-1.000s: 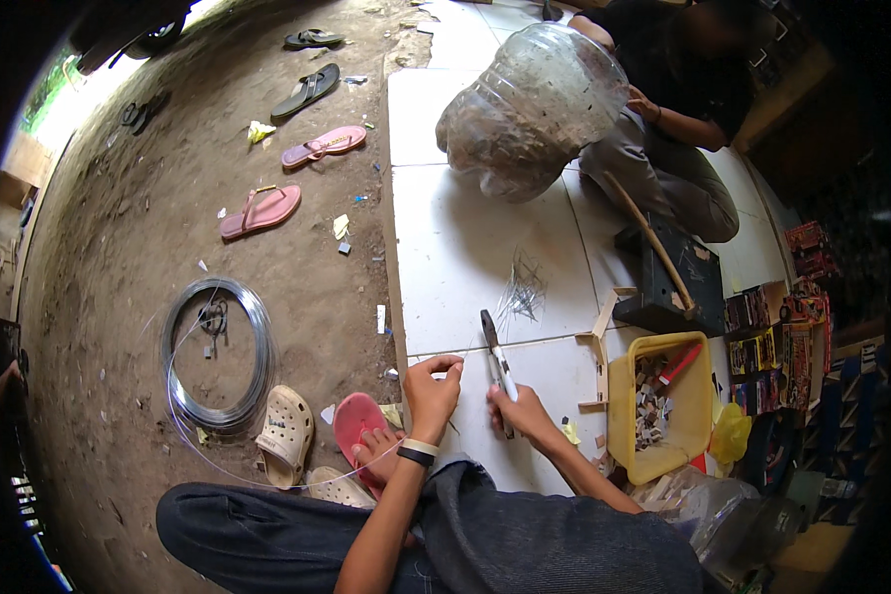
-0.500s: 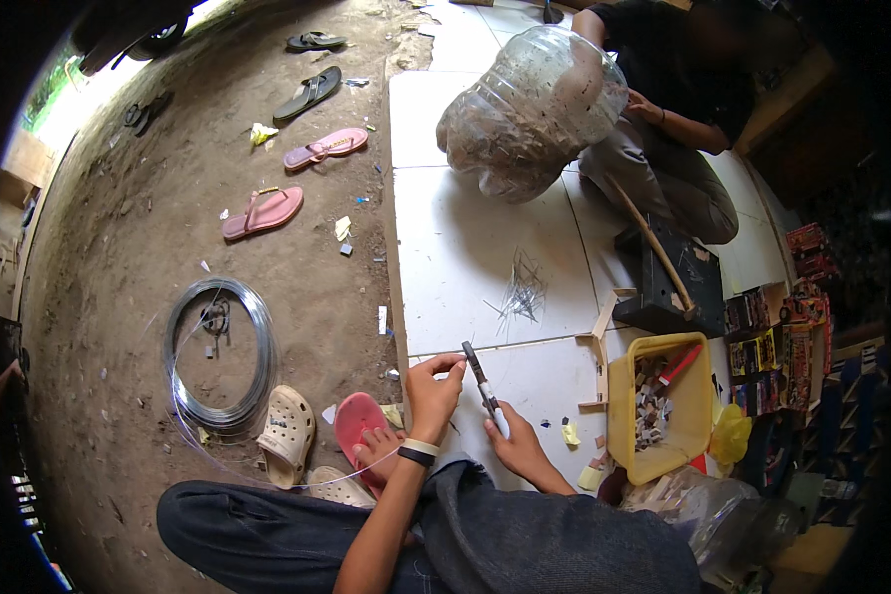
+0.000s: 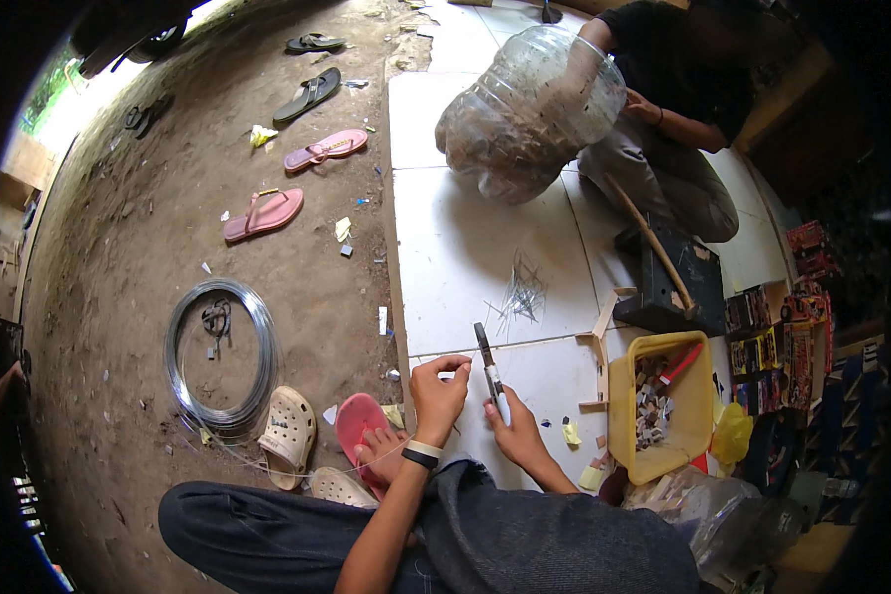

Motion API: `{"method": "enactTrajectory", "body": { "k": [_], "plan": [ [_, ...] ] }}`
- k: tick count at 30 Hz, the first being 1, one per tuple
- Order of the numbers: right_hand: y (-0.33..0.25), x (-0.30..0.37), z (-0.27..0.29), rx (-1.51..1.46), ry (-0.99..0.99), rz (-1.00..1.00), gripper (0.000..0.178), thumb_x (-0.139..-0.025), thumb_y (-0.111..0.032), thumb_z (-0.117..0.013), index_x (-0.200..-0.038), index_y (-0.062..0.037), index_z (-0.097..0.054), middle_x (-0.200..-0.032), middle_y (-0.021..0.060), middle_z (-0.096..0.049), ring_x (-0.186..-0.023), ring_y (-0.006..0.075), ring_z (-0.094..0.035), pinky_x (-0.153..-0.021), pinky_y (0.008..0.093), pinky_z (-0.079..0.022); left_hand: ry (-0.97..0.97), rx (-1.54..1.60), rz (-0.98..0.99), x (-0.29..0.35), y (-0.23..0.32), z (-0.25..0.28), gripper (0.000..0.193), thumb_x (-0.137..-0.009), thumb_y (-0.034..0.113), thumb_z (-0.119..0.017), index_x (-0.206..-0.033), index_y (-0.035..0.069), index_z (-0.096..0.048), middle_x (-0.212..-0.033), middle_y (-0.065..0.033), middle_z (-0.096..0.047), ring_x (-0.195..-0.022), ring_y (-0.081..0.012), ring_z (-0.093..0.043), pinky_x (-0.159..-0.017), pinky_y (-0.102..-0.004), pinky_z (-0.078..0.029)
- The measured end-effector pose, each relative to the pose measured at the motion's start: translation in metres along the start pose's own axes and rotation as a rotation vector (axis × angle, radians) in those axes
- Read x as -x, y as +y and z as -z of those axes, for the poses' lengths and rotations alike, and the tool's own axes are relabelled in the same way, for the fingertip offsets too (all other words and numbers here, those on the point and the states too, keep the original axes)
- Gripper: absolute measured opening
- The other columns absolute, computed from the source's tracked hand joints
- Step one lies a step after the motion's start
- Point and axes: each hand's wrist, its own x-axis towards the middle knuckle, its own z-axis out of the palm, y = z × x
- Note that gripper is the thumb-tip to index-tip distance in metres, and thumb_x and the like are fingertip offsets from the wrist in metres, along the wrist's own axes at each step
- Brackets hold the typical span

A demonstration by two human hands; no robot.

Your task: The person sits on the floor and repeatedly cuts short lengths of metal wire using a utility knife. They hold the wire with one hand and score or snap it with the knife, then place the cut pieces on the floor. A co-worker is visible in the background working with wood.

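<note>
My right hand [image 3: 517,428] is closed round the pale handles of a pair of pliers [image 3: 489,368], whose dark jaws point up and away from me. Just left of the jaws, my left hand [image 3: 440,396] has thumb and forefinger pinched together on a thin wire, hardly visible at the fingertips. Its trailing length passes by my left wrist toward a large coil of silvery wire [image 3: 171,346] on the dirt floor. Beyond my hands, a loose pile of short cut wires [image 3: 521,295] lies on the white tiles.
To the right stand a yellow basket [image 3: 620,416] of small pieces and a black block [image 3: 663,297] with a wooden stick [image 3: 653,243]. Across the tiles a person [image 3: 688,119] reaches into a big clear plastic bottle [image 3: 525,129]. Sandals [image 3: 265,216] and a beige clog [image 3: 287,431] lie left.
The pliers have come away from my left fingertips, slightly right and up, and stand more upright. My left hand has shifted slightly, and the trailing wire lies lower. The other person's arm moved in the bottle.
</note>
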Motion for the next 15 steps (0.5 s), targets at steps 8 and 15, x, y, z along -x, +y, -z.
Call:
{"method": "enactTrajectory", "body": {
  "k": [8,15],
  "plan": [
    [-0.0007,0.0044,0.0029,0.000,-0.017,-0.015,0.036,-0.101,-0.017,-0.060,-0.134,-0.0024,-0.054,-0.107,0.0216,-0.069,-0.102,0.0367,-0.069,-0.090,0.0434,-0.051,-0.011,-0.009,0.005,0.0004,0.0003,-0.0006,0.015,-0.088,0.010,-0.072,-0.096,-0.001,-0.078,-0.086,-0.0075,-0.077,-0.078,-0.0102,-0.069,-0.070,-0.0255,-0.054],
    [0.0014,-0.0028,0.0062,-0.044,-0.065,-0.131,0.033,-0.098,-0.023,-0.063,-0.123,-0.0028,-0.056,-0.087,0.0210,-0.071,-0.087,0.0399,-0.071,-0.080,0.0466,-0.054,0.002,0.043,-0.049,-0.0008,-0.0044,-0.0045,0.012,-0.088,0.010,-0.073,-0.094,0.002,-0.080,-0.083,-0.0090,-0.078,-0.068,-0.0095,-0.068,-0.061,-0.0238,-0.052]
  ]
}}
